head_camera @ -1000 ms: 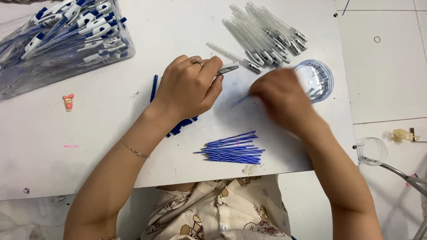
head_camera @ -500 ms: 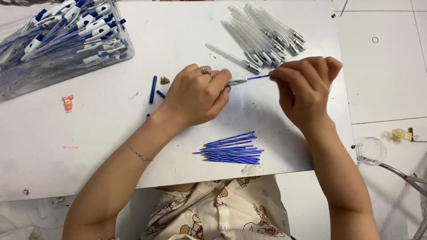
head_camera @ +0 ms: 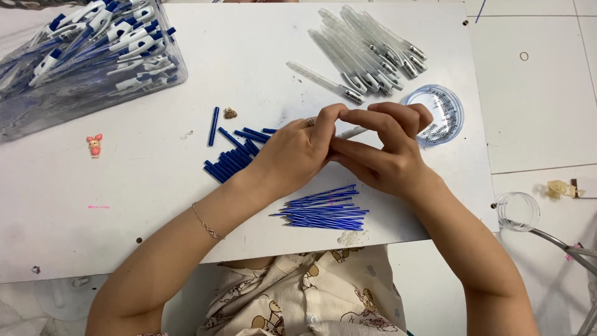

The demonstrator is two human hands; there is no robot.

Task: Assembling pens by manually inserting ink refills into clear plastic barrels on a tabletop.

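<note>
While pinched between left hand (head_camera: pixel 298 152) and right hand (head_camera: pixel 388 152), pen barrel (head_camera: pixel 352 132) mostly hidden.

Both arms are bare to above the elbow. The left hand (head_camera: pixel 298 152) wears a ring on one finger, and a thin chain bracelet (head_camera: pixel 207 225) circles that wrist. The right hand (head_camera: pixel 385 152) wears nothing. The cream shirt (head_camera: pixel 305 292) has buttons and a cartoon bear print

A clear pen barrel (head_camera: pixel 352 132) lies level, pinched within the grip; only its pale middle shows between both grips.
</note>
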